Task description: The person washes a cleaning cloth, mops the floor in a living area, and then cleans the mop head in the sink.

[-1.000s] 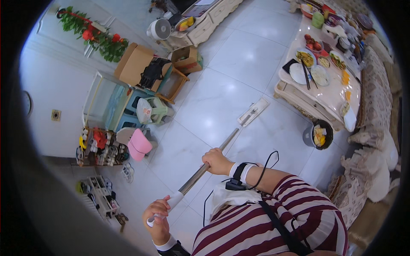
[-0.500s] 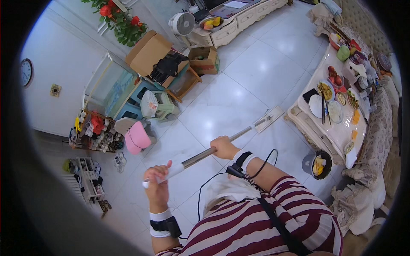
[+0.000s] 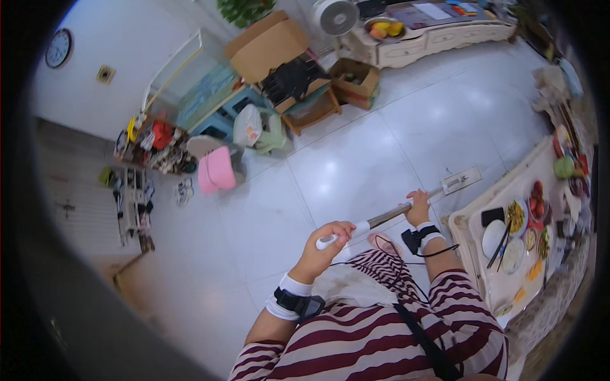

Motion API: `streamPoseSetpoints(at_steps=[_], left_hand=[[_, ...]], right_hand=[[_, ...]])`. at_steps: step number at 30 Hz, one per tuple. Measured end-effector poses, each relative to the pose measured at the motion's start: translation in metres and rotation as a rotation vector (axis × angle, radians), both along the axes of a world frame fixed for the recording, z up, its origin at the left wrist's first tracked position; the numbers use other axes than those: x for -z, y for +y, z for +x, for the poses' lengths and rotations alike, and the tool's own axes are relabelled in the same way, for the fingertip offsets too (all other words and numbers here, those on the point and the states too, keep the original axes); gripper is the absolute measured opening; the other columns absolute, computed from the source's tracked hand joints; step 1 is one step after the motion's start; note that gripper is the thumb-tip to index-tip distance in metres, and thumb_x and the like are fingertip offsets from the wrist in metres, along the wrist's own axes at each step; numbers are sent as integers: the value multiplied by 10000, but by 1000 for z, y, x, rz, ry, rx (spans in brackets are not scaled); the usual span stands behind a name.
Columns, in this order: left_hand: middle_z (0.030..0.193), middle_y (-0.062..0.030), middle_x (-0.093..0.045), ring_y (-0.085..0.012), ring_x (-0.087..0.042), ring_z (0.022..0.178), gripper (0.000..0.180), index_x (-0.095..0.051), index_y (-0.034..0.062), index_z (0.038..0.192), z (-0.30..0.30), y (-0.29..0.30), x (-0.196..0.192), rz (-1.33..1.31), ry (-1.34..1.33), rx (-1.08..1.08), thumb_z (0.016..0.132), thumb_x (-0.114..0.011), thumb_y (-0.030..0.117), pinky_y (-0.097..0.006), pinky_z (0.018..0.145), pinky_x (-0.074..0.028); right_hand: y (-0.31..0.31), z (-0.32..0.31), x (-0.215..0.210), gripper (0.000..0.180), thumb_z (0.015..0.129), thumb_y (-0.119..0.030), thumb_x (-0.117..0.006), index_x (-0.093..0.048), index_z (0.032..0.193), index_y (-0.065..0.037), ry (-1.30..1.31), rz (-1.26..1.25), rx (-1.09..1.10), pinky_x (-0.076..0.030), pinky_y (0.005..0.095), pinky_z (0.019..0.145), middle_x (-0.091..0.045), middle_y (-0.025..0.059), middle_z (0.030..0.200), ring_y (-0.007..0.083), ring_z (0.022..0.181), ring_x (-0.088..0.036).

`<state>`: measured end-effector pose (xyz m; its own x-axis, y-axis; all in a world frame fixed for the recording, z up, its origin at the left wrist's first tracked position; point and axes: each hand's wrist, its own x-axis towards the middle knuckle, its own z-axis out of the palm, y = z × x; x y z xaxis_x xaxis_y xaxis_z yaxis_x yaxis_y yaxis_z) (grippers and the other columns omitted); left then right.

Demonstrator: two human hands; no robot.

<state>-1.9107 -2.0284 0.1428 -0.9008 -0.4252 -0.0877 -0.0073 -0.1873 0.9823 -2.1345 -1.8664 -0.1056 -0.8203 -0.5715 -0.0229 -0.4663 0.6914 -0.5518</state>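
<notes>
I hold a long flat mop by its metal pole (image 3: 387,216). My left hand (image 3: 327,244) grips the white top end of the handle. My right hand (image 3: 418,204) is closed around the pole lower down. The flat white mop head (image 3: 462,180) rests on the glossy white tiled floor (image 3: 356,165), close to the edge of the low table (image 3: 483,193) on my right. Both wrists carry black-and-white bands, with a thin cable hanging from the right one.
The low table holds plates, bowls of food and chopsticks (image 3: 499,244). Cardboard boxes (image 3: 273,47), a pink stool (image 3: 219,168), a shoe rack (image 3: 133,190) and a cluttered shelf stand at the far left. A white fan (image 3: 335,16) and a cabinet with a fruit bowl (image 3: 384,28) line the far wall.
My view has swung so the table now sits closer on the right. The mop head has moved right, up to the table's edge, and both hands stay on the pole.
</notes>
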Motion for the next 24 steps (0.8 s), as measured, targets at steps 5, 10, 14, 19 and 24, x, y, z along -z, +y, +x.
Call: streamPoseSetpoints(at_steps=[5,10,14,19,24], left_hand=[[868,-65,-527,-248,-494,1001,224,-521,56,798,-5,-5,-4,126,-38,-188,860,-578,264,-379,900,-365],[862,-54,-505,-257,-474,1023,295,-501,88,783,36,7,-16,145,-37,-444,846,-579,366,-391,888,-370],[872,-54,-492,-257,-456,1040,328,-492,90,779,58,24,-25,137,-50,-616,837,-582,400,-403,908,-345],[864,-57,-488,-260,-462,1020,330,-497,82,788,111,52,-32,92,-40,-841,844,-569,399,-411,927,-325],[811,-67,-528,-260,-523,936,312,-516,60,739,201,97,-73,-78,-75,-1144,820,-586,353,-441,936,-339]], right_hand=[[-8,-38,17,264,635,-89,-655,-568,875,-156,-175,-56,-342,-244,614,929,-447,247,1173,468,1191,-316],[-70,-11,-16,209,616,-62,-638,-590,791,-166,-258,-118,-511,-248,636,895,-512,136,998,359,1051,-437],[-112,4,-25,171,614,-48,-626,-584,738,-158,-250,-131,-668,-263,618,882,-517,100,852,342,936,-478],[-153,57,-27,140,621,-61,-623,-581,721,-149,-286,-76,-946,-289,599,841,-522,103,770,338,885,-490],[-176,182,-68,123,637,-80,-622,-584,735,-143,-371,-52,-1219,-279,592,851,-522,99,757,333,880,-490]])
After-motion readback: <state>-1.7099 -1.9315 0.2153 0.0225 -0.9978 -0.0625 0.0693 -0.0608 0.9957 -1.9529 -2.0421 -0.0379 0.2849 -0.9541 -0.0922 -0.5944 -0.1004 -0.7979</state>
